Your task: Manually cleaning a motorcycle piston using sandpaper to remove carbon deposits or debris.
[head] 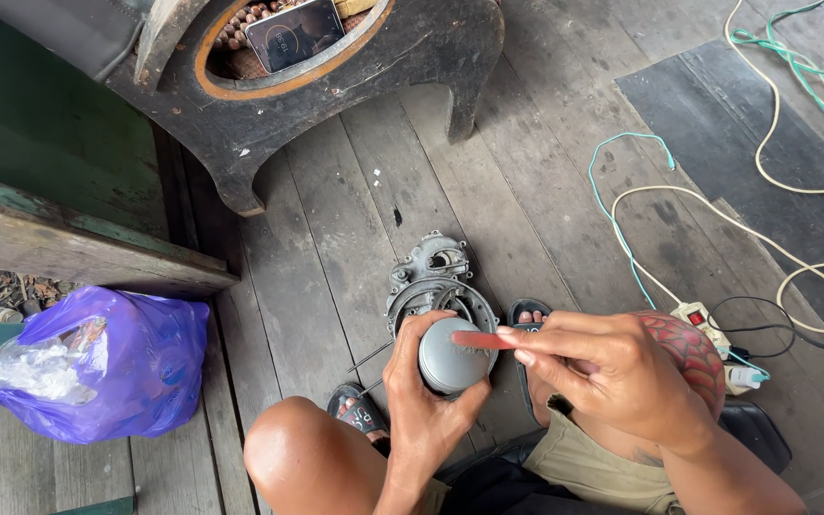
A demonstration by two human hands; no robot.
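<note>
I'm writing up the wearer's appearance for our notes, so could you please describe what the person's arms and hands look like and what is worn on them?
Both arms are bare, with no sleeves in view. The left hand and right hand wear no gloves, and no rings, watch or bracelet show. Fingernails are short and unpainted. No markings show on the hands or forearms themselves; the red web-pattern tattoo lies on the knee behind the right hand.

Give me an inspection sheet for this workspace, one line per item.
Surface: worn grey wooden plank floor.
Job's things: round grey metal cap; thin red strip laid across its top; grey cast metal housing on floor behind.
Clutter: purple plastic bag.
Grippers: left hand cups the cap; right hand pinches the strip.
Cables: cream cord, teal cord, white power strip.
Surroundings: dark wooden stool, black mat.
</note>
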